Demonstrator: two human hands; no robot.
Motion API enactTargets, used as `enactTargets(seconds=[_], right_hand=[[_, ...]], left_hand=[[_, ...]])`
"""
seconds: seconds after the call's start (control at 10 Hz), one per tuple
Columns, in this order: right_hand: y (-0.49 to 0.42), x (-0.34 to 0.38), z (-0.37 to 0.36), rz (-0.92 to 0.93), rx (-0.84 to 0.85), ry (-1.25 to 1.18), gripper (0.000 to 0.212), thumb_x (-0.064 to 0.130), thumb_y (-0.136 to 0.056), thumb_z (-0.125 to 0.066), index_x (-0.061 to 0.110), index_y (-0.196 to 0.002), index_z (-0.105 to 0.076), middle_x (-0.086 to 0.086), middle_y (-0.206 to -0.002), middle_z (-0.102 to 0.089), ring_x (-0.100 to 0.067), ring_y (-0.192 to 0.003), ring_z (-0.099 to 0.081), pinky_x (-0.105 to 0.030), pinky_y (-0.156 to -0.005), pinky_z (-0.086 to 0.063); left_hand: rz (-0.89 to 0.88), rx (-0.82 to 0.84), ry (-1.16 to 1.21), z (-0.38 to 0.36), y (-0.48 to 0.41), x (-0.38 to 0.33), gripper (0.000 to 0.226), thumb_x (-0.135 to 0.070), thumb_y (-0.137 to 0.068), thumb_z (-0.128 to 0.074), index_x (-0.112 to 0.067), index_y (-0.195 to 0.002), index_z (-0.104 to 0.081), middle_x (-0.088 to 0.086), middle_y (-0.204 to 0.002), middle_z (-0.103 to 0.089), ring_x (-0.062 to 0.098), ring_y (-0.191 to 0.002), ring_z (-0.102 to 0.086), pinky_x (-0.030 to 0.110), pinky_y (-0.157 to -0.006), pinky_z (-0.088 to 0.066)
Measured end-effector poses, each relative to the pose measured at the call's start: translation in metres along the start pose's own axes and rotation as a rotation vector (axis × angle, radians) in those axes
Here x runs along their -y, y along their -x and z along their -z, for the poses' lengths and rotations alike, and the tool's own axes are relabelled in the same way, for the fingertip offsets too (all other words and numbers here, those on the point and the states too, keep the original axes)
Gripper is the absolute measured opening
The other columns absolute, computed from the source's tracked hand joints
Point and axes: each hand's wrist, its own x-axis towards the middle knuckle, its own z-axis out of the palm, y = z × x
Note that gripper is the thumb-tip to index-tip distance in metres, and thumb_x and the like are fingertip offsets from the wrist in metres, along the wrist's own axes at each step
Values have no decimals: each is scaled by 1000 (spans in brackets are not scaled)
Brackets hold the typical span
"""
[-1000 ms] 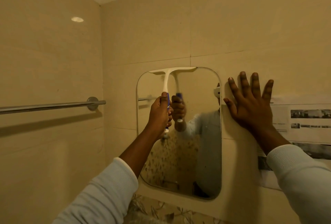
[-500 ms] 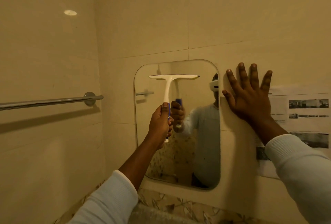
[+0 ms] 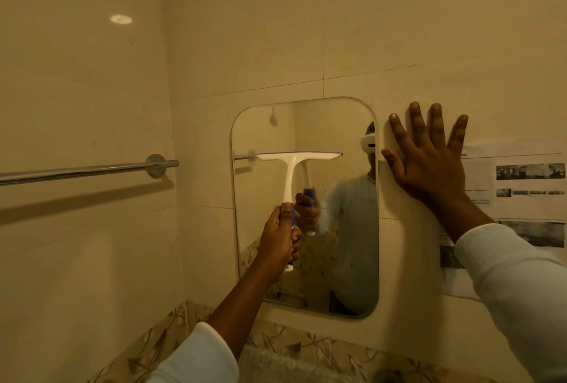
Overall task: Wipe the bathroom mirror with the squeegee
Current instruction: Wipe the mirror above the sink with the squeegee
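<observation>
A rounded rectangular mirror point(image 3: 337, 260) hangs on the beige tiled wall. My left hand point(image 3: 280, 237) grips the blue-and-white handle of a white T-shaped squeegee point(image 3: 290, 174). Its blade lies level against the glass, about a third of the way down from the mirror's top edge. My right hand point(image 3: 429, 158) presses flat on the wall just right of the mirror, fingers spread. The mirror reflects the squeegee, the gripping hand and a person in a light top.
A chrome towel bar point(image 3: 92, 169) runs along the left wall at blade height. Printed paper sheets point(image 3: 521, 192) are stuck to the wall right of my right hand. A patterned tile band point(image 3: 306, 349) runs below the mirror.
My left hand has drawn the squeegee down the glass from the mirror's top edge. My right hand has stayed flat on the wall.
</observation>
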Motion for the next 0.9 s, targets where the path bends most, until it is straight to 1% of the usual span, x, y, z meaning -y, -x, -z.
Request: enactTargets(seconds=[0.1, 0.3, 0.4, 0.5, 0.6, 0.7, 0.8, 0.9], right_hand=[[0, 0, -1, 0, -2, 1, 78, 68, -103, -19, 29, -169, -3, -8, -177, 7, -38, -162, 9, -75, -122, -2], [0, 0, 0, 3, -4, -13, 78, 69, -103, -19, 30, -169, -2, -7, -177, 7, -38, -162, 9, -76, -121, -2], [0, 1, 0, 3, -2, -20, 77, 68, -103, -19, 30, -169, -2, -7, -177, 6, -38, -162, 9, -77, -121, -2], [0, 1, 2, 1, 2, -21, 77, 68, -103, -18, 30, -169, -2, -8, -177, 7, -38, -162, 9, -77, -121, -2], [1, 1, 3, 0, 9, -24, 77, 68, -103, -17, 30, -169, -1, -8, -177, 7, -38, -162, 9, -76, -121, -2], [1, 1, 3, -2, 13, -29, 78, 69, -103, -17, 30, -169, -1, -8, -177, 7, -39, -162, 9, -76, -121, -2], [1, 1, 3, -1, 10, -32, 78, 69, -103, -18, 30, -169, -2, -8, -176, 7, -38, -161, 9, -76, -121, -2], [1, 1, 3, -1, 7, -37, 78, 69, -103, -18, 30, -169, -2, -7, -176, 8, -38, -161, 10, -76, -121, -1]], left_hand=[[22, -1, -19, 4, 6, 8, 52, -61, -99, -43, -12, -102, -57, -3, -57, -44, 10, -41, -34, 22, -40, -29], [36, 22, -37, 13, 20, 17, 45, -68, -89, -48, -24, -91, -57, -4, -57, -45, 10, -42, -35, 22, -40, -30], [64, 10, -41, 16, 25, 25, 41, -69, -89, -49, -28, -89, -59, -3, -58, -45, 11, -43, -35, 22, -41, -30], [93, 3, -40, 18, 31, 35, 39, -70, -88, -49, -33, -82, -60, -4, -58, -46, 10, -42, -35, 22, -41, -30], [127, -14, -36, 19, 38, 47, 44, -73, -83, -51, -30, -81, -60, -4, -57, -47, 9, -41, -35, 21, -39, -29], [179, -38, -16, 20, 43, 58, 53, -72, -81, -51, -20, -91, -58, -4, -56, -47, 10, -40, -36, 21, -39, -30], [214, -30, -10, 22, 52, 67, 55, -70, -84, -51, -17, -96, -56, -4, -57, -47, 10, -43, -36, 22, -40, -30], [224, -27, 7, 23, 61, 73, 53, -67, -85, -51, -15, -95, -54, -4, -57, -46, 10, -42, -35, 22, -40, -30]])
